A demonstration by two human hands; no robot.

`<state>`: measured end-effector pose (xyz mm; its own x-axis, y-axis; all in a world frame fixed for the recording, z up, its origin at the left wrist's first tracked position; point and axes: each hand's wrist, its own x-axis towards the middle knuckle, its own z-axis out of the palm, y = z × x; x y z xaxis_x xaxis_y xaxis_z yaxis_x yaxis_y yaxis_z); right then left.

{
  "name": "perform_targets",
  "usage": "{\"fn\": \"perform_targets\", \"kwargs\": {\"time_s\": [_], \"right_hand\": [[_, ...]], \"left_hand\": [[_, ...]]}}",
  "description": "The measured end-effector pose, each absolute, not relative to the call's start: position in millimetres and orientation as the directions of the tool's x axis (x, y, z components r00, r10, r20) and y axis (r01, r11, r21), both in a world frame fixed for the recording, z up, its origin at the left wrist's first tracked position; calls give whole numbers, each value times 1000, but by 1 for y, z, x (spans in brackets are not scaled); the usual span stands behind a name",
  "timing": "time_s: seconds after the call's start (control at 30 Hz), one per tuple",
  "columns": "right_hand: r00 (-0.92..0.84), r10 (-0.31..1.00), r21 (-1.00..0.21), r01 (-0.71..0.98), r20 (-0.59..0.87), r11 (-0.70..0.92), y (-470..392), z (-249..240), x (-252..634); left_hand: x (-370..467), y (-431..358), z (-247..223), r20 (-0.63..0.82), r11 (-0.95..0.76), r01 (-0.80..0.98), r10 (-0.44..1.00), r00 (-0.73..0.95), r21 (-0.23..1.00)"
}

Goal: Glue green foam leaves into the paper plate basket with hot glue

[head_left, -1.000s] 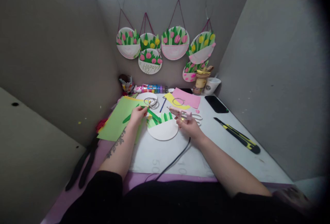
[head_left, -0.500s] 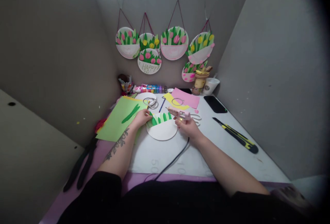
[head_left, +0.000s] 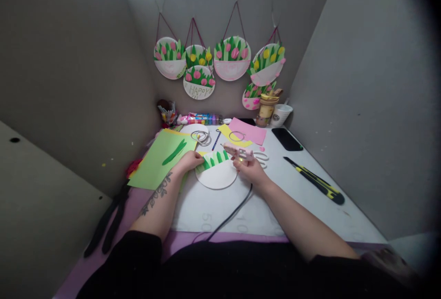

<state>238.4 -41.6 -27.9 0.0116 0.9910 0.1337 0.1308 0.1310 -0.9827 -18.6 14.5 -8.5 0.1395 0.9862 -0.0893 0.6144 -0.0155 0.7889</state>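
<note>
- A dark cord (head_left: 231, 215) curves over the table (head_left: 188, 211) from the near edge to below the right hand (head_left: 254, 174), seemingly slack enough to let the glue gun (head_left: 241, 152) move.
- The plate (head_left: 216, 177) lies between the hands, its plain white half nearer the person and its green leaves (head_left: 217, 157) pointing away; that probably leaves the row easy to see and reach.
- The left hand (head_left: 189, 161) is at the plate's left rim, fingertips close together beside the leaves, perhaps to steady or press that edge. I cannot tell whether its grip is clamped on a leaf.
- The right hand's grip is closed around the glue gun, held just above the plate's right side. Its nozzle points away and leftward, likely so the hot tip is off skin and paper.
- Left of the plate, loose green strips (head_left: 174, 153) rest on green paper (head_left: 148, 168), within easy reach of the left hand.
- The cutter (head_left: 319, 184) lies well to the right, its blade end away from the person, apparently for safety; scissors (head_left: 262, 156) lie partly behind the glue gun.
- Farther off, rings (head_left: 201, 138), a pen (head_left: 216, 139) and pink paper (head_left: 253, 134) lie beyond the plate.
- On the back wall (head_left: 220, 9), finished plates (head_left: 232, 70) hang by strings, perhaps for display.
</note>
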Motion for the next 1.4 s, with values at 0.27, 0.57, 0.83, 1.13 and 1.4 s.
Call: {"fn": "perform_targets", "kwargs": {"time_s": [0.27, 0.57, 0.83, 1.13, 1.4], "right_hand": [[5, 991, -981, 142, 132, 130, -41, -31, 240], [9, 992, -983, 137, 126, 124, -40, -33, 240], [0, 992, -982, 143, 128, 127, -39, -35, 241], [4, 991, -980, 152, 133, 131, -40, -31, 240], [-1, 991, -980, 144, 137, 136, -41, -29, 240]], "left_hand": [[-21, 18, -15, -43, -51, 694, 992, 117, 718], [-24, 31, -24, 83, -180, 774, 983, 163, 607], [-20, 37, -28, 101, -243, 802, 969, 225, 546], [-20, 41, -35, 89, -311, 836, 948, 304, 452], [-19, 35, -27, 53, -385, 813, 913, 404, 436]]}}
